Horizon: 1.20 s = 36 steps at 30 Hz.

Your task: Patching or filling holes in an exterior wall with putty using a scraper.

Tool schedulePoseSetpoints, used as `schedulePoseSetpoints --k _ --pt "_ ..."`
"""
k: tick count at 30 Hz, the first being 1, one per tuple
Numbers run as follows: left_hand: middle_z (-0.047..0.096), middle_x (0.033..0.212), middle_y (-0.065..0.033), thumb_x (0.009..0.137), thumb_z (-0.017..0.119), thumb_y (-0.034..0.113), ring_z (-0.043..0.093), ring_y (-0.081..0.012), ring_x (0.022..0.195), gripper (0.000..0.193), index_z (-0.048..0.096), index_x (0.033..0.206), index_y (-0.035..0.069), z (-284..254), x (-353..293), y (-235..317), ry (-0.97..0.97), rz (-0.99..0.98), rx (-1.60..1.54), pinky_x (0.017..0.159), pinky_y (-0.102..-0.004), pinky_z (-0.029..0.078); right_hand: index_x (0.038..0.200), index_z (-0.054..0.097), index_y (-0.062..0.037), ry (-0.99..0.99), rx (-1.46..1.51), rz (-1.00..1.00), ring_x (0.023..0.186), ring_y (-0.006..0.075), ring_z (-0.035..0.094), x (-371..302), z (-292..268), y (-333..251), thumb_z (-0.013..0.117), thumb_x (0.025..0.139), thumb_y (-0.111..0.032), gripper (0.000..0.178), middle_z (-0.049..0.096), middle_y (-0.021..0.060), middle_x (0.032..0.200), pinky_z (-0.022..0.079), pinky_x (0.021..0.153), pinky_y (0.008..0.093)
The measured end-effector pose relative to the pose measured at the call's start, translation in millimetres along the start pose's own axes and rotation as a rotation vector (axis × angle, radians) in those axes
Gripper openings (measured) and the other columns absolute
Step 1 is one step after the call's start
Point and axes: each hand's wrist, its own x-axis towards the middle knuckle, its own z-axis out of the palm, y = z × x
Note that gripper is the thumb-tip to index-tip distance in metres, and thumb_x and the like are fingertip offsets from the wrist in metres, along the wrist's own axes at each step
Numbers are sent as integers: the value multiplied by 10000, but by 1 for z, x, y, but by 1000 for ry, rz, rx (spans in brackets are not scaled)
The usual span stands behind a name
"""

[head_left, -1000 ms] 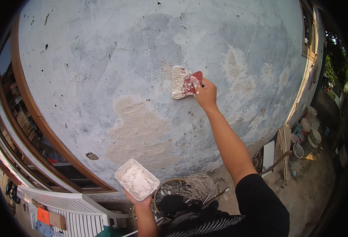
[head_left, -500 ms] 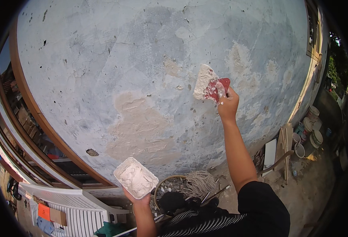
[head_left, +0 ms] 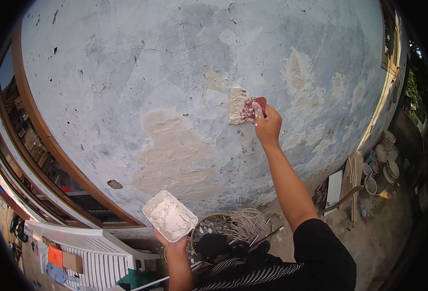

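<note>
My right hand (head_left: pixel 268 125) is closed around the red handle of a putty knife (head_left: pixel 253 109), thumb laid along it. The wide blade carries pale putty (head_left: pixel 236 105) and lies at the bluish-grey wall (head_left: pixel 121 97), just below a small beige patch (head_left: pixel 215 80). Low in front of me, my left hand (head_left: pixel 174 243) supports a white rectangular tub (head_left: pixel 190 219) from beneath, its fingers mostly hidden. Creamy filler (head_left: pixel 169 217) fills the tub. Above it, a large beige filled patch (head_left: pixel 172 150) with rough ridges spreads over the wall.
A brown-framed window (head_left: pixel 53 140) edges the wall at left, above a white slatted bench (head_left: pixel 102 254) holding boxes. Below me stand a round basin of rubble (head_left: pixel 206 225) and a string mop head (head_left: pixel 248 224). Boards (head_left: pixel 353 182) and several buckets (head_left: pixel 391 169) are at right.
My right hand has moved the putty knife left and slightly down across the wall, near the small patch. The tub in my left hand has barely shifted.
</note>
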Motion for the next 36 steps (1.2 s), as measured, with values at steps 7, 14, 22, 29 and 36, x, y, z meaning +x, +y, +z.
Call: schedulePoseSetpoints --k 7,14,22,29,36 --pt "596 1400 -114 1010 412 458 589 -347 1257 549 526 1428 122 6 -9 8 0 71 52 1064 -544 470 813 663 0 43 -76 -211 609 277 558 -16 -25 -37 734 881 -95 136 554 99 722 437 543 381" --pt "592 1405 -113 1011 411 451 586 -349 1260 548 525 1429 115 -2 2 6 11 34 51 1061 -541 472 828 684 -54 -142 -287 -403 750 286 626 -47 19 -61 793 727 -126 165 612 73 851 524 623 405" --pt "583 1418 -115 1014 408 448 576 -350 1274 548 519 1435 115 3 -7 8 -10 11 13 1078 -542 457 869 707 -56 -282 -396 -347 826 262 667 -53 38 -67 795 731 -156 191 644 49 912 560 664 388" --pt "572 1432 -113 1016 410 450 559 -344 1296 550 512 1439 113 5 -13 12 19 28 -18 1098 -542 439 846 717 -50 -461 -430 -343 831 256 693 -70 28 -54 777 772 -172 155 657 48 941 562 660 391" --pt "575 1431 -117 1014 409 453 571 -351 1283 557 513 1442 111 -4 -10 12 -22 34 31 1083 -549 453 817 698 -64 -477 -298 -308 801 265 685 -48 -31 -88 747 792 -182 130 633 49 889 564 669 386"
